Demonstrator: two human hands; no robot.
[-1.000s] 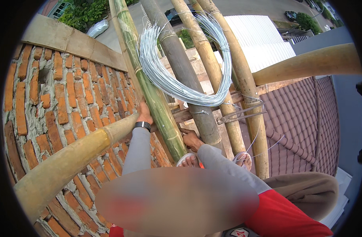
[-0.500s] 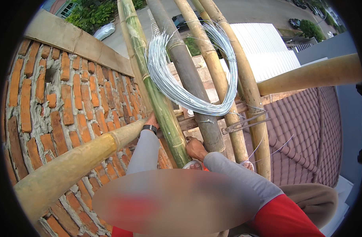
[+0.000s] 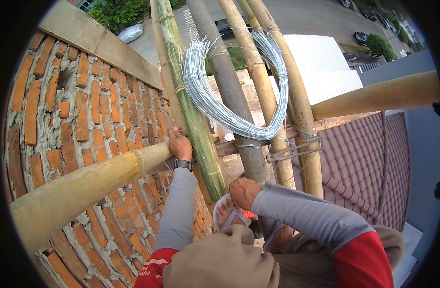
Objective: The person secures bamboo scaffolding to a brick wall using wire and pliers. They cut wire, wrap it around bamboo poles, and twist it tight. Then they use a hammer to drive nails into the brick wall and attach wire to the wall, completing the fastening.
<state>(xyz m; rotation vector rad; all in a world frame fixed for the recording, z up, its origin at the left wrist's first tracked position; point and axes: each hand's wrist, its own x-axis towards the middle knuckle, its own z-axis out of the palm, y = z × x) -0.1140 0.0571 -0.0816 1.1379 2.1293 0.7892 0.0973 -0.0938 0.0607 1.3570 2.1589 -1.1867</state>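
Two bare hands, four long bamboo poles, one coil of wire.

Left hand point(image 3: 180, 145), one: resting by the near end of one sloping pole point(image 3: 90, 189), beside the green pole's left edge; its fingers are curling, contents hidden, grip undetermined. Right hand point(image 3: 244, 192), one: closing into a tight curl at the left edge of the dark pole point(image 3: 228, 86), near its lower end; whether it is holding anything cannot be told. Long poles, four, running side by side: one green pole point(image 3: 197, 125), one dark, one inner tan pole point(image 3: 258, 72), one outer tan pole point(image 3: 299, 101). Wire coil point(image 3: 232, 126), one, silver: lying across the dark and inner tan poles. Pincers point(image 3: 295, 152), one: lying across both tan poles, below the coil. Sandalled feet, two: left foot point(image 3: 225, 212), right foot point(image 3: 280, 238).
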